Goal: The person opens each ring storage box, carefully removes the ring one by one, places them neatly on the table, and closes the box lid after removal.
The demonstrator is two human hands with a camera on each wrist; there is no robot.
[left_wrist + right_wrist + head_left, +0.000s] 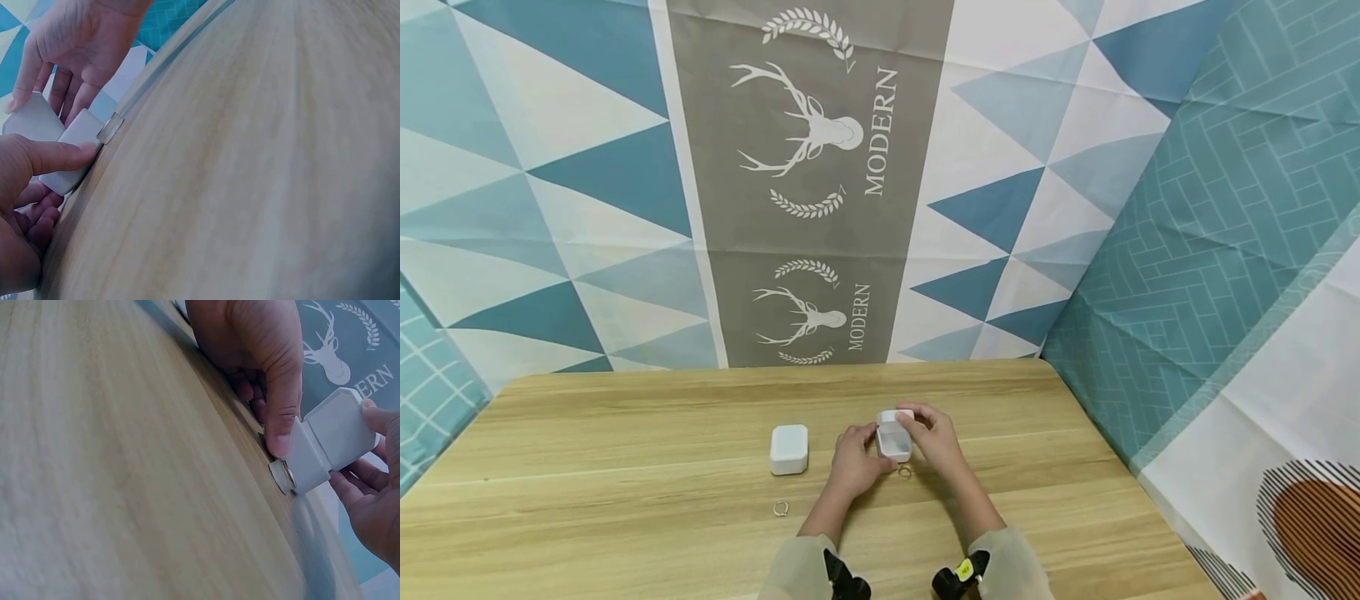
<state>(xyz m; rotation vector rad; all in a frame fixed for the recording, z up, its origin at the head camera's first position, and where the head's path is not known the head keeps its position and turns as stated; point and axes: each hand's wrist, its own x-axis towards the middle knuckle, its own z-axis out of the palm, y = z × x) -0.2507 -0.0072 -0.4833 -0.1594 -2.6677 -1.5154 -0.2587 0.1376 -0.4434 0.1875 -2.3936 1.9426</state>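
Observation:
A small white ring box (894, 443) stands on the table with its lid raised. My left hand (854, 467) holds the box's base from the left side, its thumb (65, 156) against the front. On the other side my right hand (936, 437) pinches the raised lid (342, 428) between thumb and fingers. Just in front of the base, close to the left thumb, a ring (905, 472) stands on edge on the wood; the right wrist view shows this band (282, 477) beside the box. Part of the base is hidden behind the left hand.
To the left of the hands sits a second white box (789, 450) with its lid down. Nearer the front on that side lies another ring (781, 508). The wooden table (625, 450) runs back to a patterned cloth backdrop (805, 267).

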